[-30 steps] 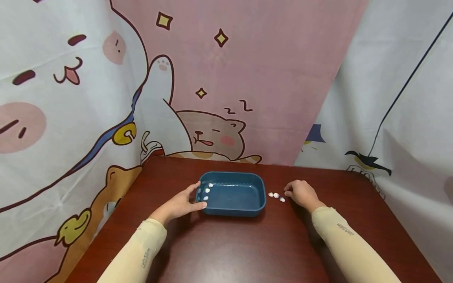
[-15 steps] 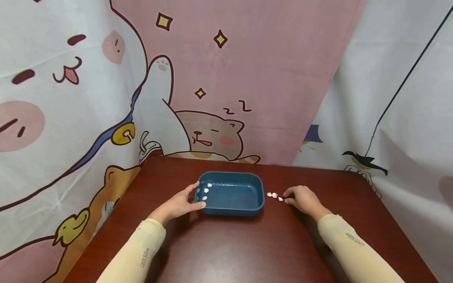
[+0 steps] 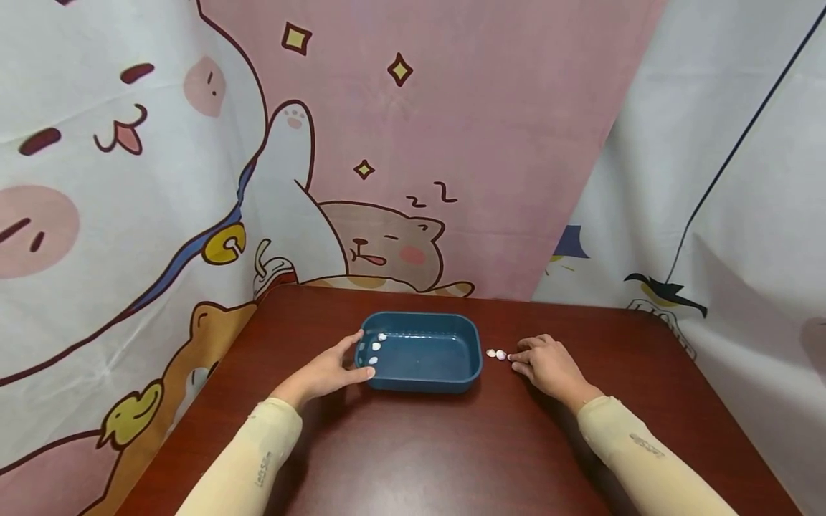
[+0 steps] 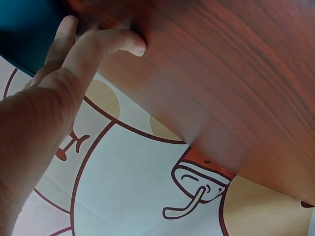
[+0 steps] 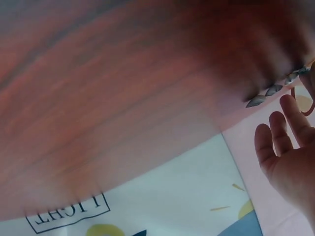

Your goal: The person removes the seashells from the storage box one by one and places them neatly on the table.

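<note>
In the head view, a rectangular blue plastic tray (image 3: 422, 352) stands on the table, with three small white seashells (image 3: 376, 347) in a row at its left end. My left hand (image 3: 330, 369) holds that end, thumb on the near rim and fingers at the far left corner. Right of the tray, more white seashells (image 3: 501, 355) lie on the table. My right hand (image 3: 547, 365) pinches the rightmost visible seashell (image 3: 510, 357), mostly covered by the fingertips. The right wrist view shows dark-looking seashells (image 5: 273, 89) in a line beside my fingers, the other fingers spread.
The dark red-brown wooden table (image 3: 422, 448) carries the tray and the shells. A printed cartoon cloth (image 3: 503, 143) hangs behind the table's back edge and along both sides. Pale yellow sleeves (image 3: 248, 459) cover my forearms.
My right fingertips have shifted slightly left and away from me, onto the seashell that lay just left of them. My left hand and the tray have stayed put.
</note>
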Available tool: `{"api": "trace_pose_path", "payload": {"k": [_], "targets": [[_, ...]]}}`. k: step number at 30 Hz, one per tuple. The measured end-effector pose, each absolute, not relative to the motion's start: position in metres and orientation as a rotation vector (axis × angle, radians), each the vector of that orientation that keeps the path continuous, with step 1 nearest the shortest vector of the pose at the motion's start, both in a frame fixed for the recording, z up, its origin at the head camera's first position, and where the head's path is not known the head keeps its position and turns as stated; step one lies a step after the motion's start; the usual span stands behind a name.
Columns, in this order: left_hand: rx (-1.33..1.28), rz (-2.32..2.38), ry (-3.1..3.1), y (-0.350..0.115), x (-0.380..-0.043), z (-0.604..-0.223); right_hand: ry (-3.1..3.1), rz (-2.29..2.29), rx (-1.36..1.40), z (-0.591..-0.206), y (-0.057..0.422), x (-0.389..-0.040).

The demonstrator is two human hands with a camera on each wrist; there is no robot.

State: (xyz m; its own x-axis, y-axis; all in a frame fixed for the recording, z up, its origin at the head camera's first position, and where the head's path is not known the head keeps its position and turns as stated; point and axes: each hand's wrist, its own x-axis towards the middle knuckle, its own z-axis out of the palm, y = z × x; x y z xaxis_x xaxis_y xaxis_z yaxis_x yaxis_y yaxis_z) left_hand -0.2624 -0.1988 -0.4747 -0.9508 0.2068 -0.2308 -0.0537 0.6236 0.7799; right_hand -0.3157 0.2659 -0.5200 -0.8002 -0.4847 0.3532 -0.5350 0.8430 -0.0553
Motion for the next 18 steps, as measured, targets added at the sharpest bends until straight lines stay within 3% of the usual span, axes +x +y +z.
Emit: {"api": "trace_pose_path", "payload": {"k": [11, 18], "targets": [[0.141, 1.238, 2.553, -0.198, -0.264, -0.476, -2.876, 0.631, 0.409, -0.492, 0.310, -0.319], [0.150, 1.211, 2.562, -0.200, -0.266, -0.477, -2.862, 0.408, 0.620, -0.510, 0.316, -0.308]]}}
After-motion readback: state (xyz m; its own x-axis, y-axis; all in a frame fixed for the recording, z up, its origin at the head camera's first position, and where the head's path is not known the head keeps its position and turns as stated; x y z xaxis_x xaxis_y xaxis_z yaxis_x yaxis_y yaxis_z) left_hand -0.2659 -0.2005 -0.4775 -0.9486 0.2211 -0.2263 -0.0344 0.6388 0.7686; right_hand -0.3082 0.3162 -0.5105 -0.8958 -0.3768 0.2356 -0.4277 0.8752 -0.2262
